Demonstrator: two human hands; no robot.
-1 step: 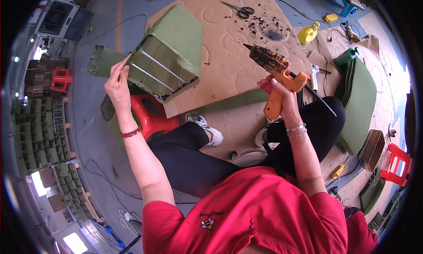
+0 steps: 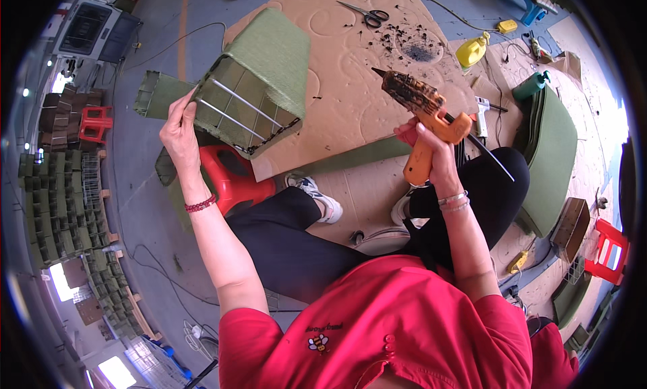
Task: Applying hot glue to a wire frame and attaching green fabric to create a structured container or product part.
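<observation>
My left hand [image 2: 180,129] pinches the upper left rim of a green woven box-shaped basket [image 2: 271,55]. The basket lies tilted at the left side of the cardboard-covered worktop [image 2: 350,112], its open side toward me. Pale wire rods cross that opening, and dark glue-like spots mark its lower edge. In my right hand [image 2: 437,153] is an orange hot glue gun [image 2: 450,127], gripped by its handle. Its blackened nozzle points up and left, apart from the basket, and a dark glue stick trails from its back.
Black scissors [image 2: 372,17] and dark scraps [image 2: 414,45] lie on the worktop's far part. A red stool [image 2: 236,180] stands below the basket. To the right are a yellow bottle [image 2: 472,50], a white glue gun [image 2: 481,116], green panels [image 2: 549,160] and loose cables.
</observation>
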